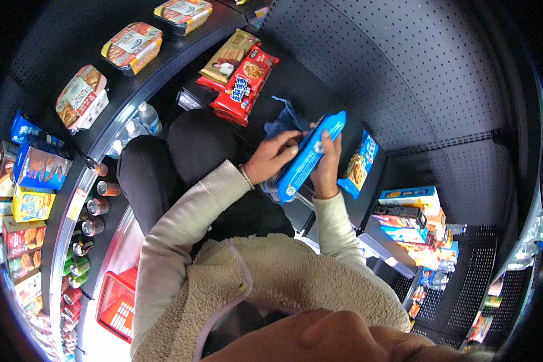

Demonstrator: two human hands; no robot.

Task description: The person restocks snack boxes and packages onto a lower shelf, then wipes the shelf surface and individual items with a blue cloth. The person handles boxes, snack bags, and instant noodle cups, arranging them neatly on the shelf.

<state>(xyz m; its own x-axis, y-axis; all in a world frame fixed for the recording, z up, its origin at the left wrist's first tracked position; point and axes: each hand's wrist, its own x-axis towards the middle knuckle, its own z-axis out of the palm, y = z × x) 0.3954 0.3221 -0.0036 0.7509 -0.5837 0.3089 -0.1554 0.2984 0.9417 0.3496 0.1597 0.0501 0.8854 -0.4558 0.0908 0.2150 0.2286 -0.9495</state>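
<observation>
A glossy blue snack packet (pixel 314 154) is tilted in front of me, its back side with small print facing up. My right hand (pixel 328 165) grips its right side, thumb lying across the wrapper. Against its left side is my left hand (pixel 273 156), with curled fingers and a bracelet at the wrist. A dark blue cloth (pixel 283 118) shows just beyond the left fingers; whether they hold it is hidden. To the right, a blue cookie packet (pixel 359 165) lies on the black shelf. Red cookie packets (pixel 246 86) and a gold biscuit packet (pixel 230 55) lie stacked at the far left.
A perforated black back panel (pixel 389 68) rises behind the shelf. Boxed instant meals (pixel 133 47) stand on the left shelf, with snack boxes (pixel 43 163) nearer. Drink cans (pixel 92 226) and water bottles (pixel 149 118) sit lower. A red basket (pixel 117 303) is at lower left; more boxes (pixel 409 199) stand right.
</observation>
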